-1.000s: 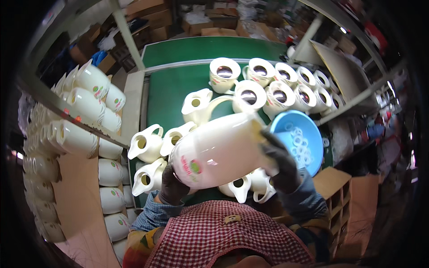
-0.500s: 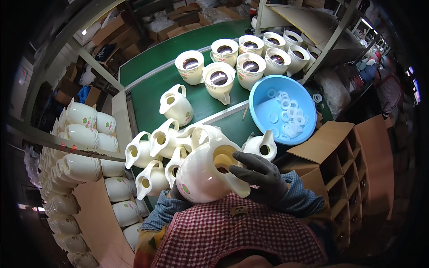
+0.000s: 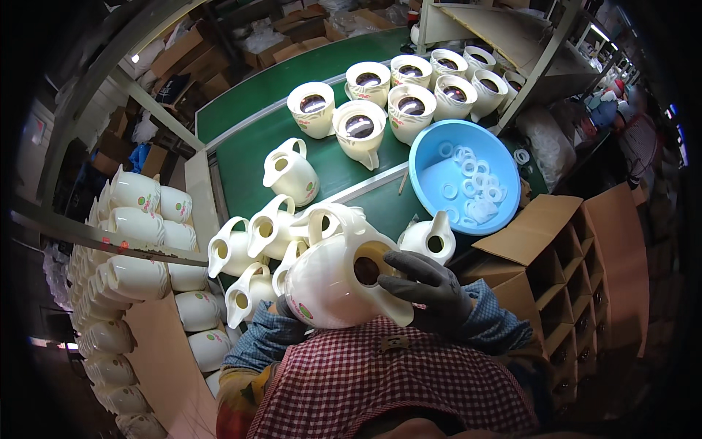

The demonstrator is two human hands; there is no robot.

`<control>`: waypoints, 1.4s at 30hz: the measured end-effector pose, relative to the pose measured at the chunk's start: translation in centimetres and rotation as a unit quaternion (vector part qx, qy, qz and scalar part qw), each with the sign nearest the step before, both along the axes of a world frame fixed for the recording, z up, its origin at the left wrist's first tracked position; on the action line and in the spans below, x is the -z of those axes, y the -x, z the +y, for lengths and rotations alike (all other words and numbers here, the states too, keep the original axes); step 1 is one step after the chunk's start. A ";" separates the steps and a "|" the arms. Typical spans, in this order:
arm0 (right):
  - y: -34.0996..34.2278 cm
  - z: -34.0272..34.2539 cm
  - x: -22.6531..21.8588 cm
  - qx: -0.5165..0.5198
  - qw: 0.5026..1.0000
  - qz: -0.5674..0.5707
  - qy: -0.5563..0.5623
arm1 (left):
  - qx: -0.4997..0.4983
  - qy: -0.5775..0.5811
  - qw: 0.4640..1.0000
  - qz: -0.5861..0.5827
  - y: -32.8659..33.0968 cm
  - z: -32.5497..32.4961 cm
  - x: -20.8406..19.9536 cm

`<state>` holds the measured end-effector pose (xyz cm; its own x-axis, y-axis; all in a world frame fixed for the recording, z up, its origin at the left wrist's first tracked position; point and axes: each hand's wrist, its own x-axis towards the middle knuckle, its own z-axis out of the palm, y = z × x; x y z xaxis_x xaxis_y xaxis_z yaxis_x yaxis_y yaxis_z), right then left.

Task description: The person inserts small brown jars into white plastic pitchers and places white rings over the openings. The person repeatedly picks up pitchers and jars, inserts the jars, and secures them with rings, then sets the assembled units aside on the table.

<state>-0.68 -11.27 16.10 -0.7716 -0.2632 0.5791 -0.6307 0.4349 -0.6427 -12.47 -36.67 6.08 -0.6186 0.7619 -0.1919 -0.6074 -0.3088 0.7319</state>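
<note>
Cream jug [image 3: 322,282] has swung round, so its mouth [image 3: 365,270] is within easy reach; right hand [image 3: 437,294] there, fingers apart (left hand [image 3: 287,308] mostly hidden, can't tell its fingers).

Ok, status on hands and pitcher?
Right fingers at mouth of tilted pitcher. Left hand mostly hidden beside it. Other pitchers crowd close beyond.

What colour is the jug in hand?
Glossy cream-white jug, with a small green-and-pink print on its side; best seen in the head view.
</note>
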 end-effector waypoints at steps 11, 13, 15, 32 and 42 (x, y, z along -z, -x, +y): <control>0.0 0.1 1.0 0.036 0.999 -0.013 0.001 | 0.033 0.035 0.998 0.039 0.8 -0.1 0.8; 0.1 0.0 1.2 0.044 0.999 -0.003 -0.001 | 0.019 0.010 1.000 0.022 0.4 0.3 1.0; 0.5 0.0 1.4 0.037 0.999 0.024 -0.002 | -0.007 -0.037 0.999 -0.036 -0.1 -0.2 1.7; 2.3 2.5 2.2 0.048 0.996 -0.071 0.008 | -0.172 0.147 0.962 0.150 10.2 -8.2 -5.8; 3.3 0.5 3.3 0.001 0.976 -0.219 -0.004 | -0.116 0.572 0.503 0.638 36.8 -10.3 -1.7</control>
<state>-4.01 -10.73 12.81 -0.9451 -0.2639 0.1925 -0.2959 0.4418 -0.8469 -49.26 -46.99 7.80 -0.8412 0.4835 0.2420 0.5363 0.8029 0.2601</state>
